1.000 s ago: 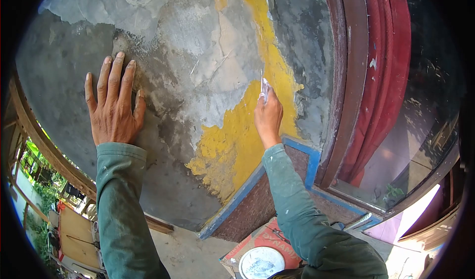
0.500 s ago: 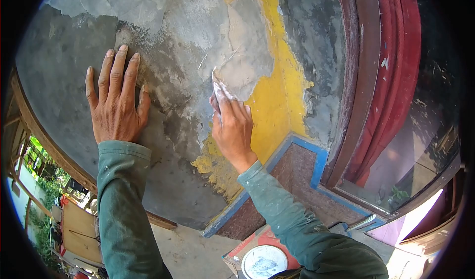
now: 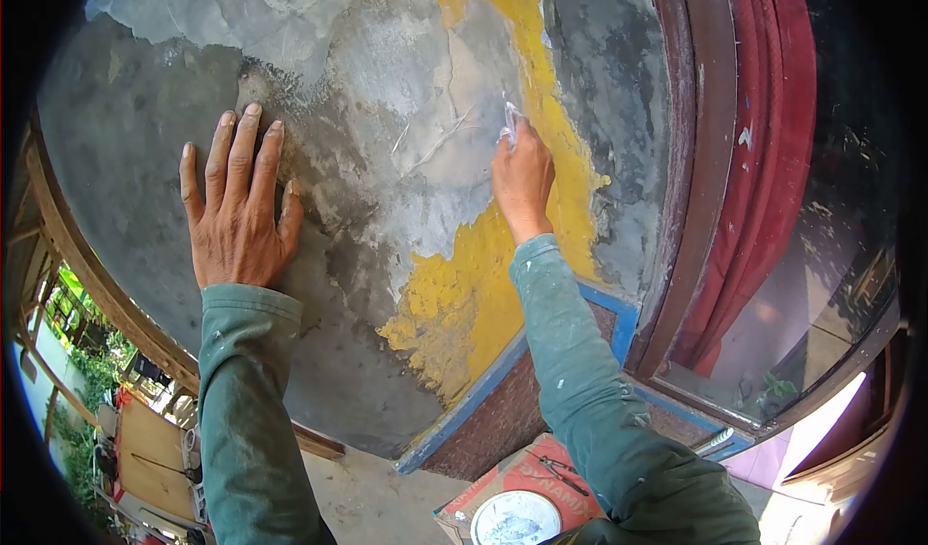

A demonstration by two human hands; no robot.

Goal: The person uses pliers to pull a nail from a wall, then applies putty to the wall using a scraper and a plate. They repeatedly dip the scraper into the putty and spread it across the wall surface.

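My left hand (image 3: 239, 202) lies flat on the dark grey part of the wall (image 3: 126, 110), its fingers spread and pointing up. Further right, my right hand (image 3: 524, 178) is closed on a small whitish piece (image 3: 510, 120), too small to name, held against the wall. That hand is by the border between a pale plastered patch (image 3: 464, 110) and yellow paint (image 3: 570, 158). Thin cracks or scratches (image 3: 437, 144) run across the pale patch to its left. White smears mark the fingertips of my right hand.
A blue-edged brown panel (image 3: 493, 410) borders the wall below. Right of it are a brown frame (image 3: 710, 110) and a red curtain (image 3: 778, 110). At the bottom, a white round lid (image 3: 515, 519) and pliers-like tools (image 3: 561, 473) rest on a red box (image 3: 474, 487).
My right hand has moved right and up along the wall, from the lower left of the pale patch to the yellow border. My left hand stays on the wall. The tools on the box now show.
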